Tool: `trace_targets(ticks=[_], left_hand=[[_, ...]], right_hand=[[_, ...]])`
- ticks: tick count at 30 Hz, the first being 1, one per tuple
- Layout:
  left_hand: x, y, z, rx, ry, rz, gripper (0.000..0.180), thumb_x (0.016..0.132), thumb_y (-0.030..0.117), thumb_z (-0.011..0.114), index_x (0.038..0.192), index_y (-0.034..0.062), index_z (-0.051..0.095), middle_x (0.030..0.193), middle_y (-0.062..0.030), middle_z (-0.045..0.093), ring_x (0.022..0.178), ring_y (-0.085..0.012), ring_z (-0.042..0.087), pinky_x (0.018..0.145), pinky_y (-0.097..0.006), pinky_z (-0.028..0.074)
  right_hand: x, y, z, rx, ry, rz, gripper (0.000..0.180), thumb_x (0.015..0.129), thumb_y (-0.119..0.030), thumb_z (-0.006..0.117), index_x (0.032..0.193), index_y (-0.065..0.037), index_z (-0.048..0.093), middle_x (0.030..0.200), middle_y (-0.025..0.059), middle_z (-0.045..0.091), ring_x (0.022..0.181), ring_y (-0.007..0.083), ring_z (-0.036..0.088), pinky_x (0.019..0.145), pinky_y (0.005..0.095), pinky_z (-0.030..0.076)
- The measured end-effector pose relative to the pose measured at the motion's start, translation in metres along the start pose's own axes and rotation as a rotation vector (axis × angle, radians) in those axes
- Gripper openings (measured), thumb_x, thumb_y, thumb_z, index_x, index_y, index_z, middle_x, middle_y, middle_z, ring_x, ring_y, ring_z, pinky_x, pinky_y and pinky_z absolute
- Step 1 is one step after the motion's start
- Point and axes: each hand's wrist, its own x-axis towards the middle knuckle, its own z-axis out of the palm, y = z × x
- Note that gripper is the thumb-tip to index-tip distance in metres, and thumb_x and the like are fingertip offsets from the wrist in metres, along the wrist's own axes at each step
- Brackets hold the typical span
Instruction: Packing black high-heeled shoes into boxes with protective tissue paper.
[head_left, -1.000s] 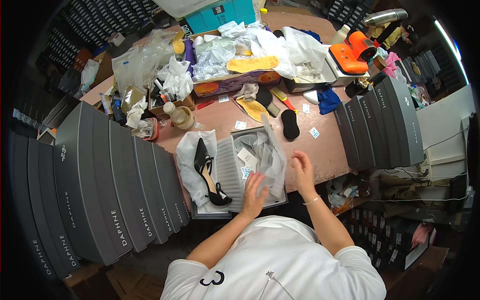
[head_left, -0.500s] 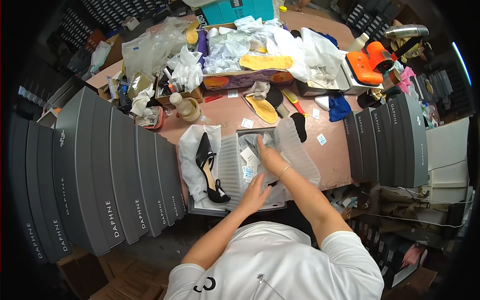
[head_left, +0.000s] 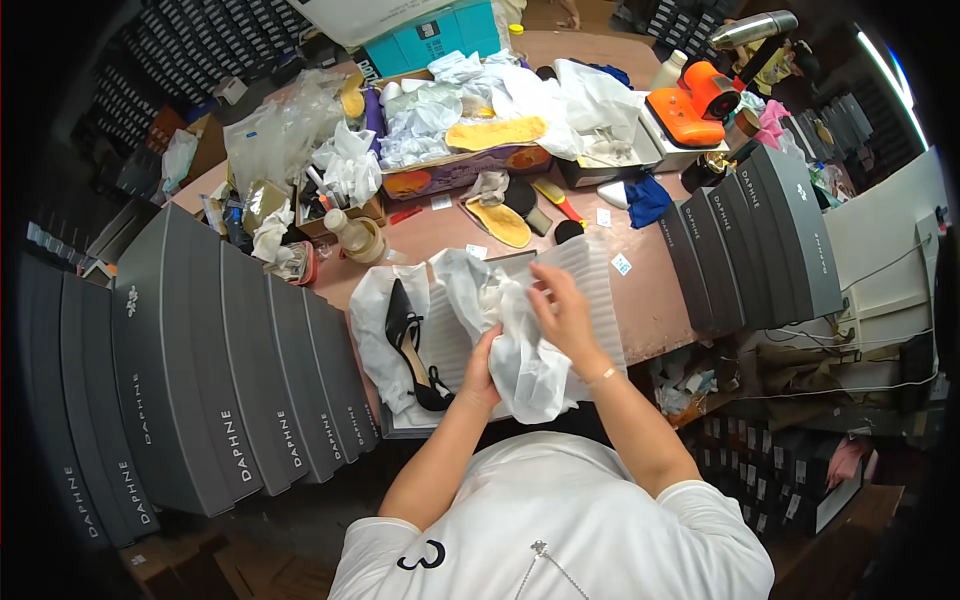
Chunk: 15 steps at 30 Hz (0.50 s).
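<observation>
A crumpled white tissue-paper bundle (head_left: 520, 345) is gripped by my left hand (head_left: 483, 370) over the open shoe box; what is inside it, if anything, does not show. Beside the bundle's right side, my right hand (head_left: 566, 318) has its fingers loosely bent and apart, holding nothing. A black pointed high-heeled shoe (head_left: 408, 340) with a bow lies on its side to the left, on white tissue paper (head_left: 368, 300). Ribbed white foam wrap (head_left: 597, 290) spreads out on the right, partly behind my right hand. The bundle hides most of the box's inside.
Stacks of grey shoe boxes (head_left: 185, 360) stand left, with more boxes (head_left: 745, 240) right. Beyond lie yellow insoles (head_left: 500, 226), a bottle (head_left: 350, 232), a yellow-and-red handled tool (head_left: 560, 203) and a carton (head_left: 450, 180) of crumpled paper. An orange device (head_left: 690, 110) sits far right.
The tissue-paper bundle is now up in my left hand, covering the box where small packets and a card showed. My right hand has drawn back to the right and opened.
</observation>
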Motion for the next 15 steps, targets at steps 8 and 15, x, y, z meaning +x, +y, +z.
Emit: trace_targets(ticks=[8,15], left_hand=[[-0.034,0.035,-0.011,0.185,0.077,0.422,0.035,0.09,0.013,0.054,0.122,-0.0022,0.05,0.117,-0.0146,0.06,0.103,-0.0252,0.062,0.086,-0.04,0.054],[-0.073,0.031,-0.008,1.092,0.314,0.71,0.067,0.084,0.026,0.068,0.135,-0.0047,0.037,0.132,-0.0153,0.049,0.12,-0.0255,0.047,0.103,-0.035,0.035]], right_hand=[[-0.045,-0.033,-0.018,0.337,-0.623,0.394,0.031,0.095,-0.019,0.049,0.119,-0.002,0.057,0.097,0.0073,0.063,0.085,0.0173,0.058,0.075,0.0294,0.047],[-0.078,-0.004,0.04,0.525,-0.461,0.333,0.056,0.085,-0.025,0.065,0.131,0.001,0.045,0.124,0.0091,0.055,0.11,0.0171,0.052,0.095,0.0309,0.041]])
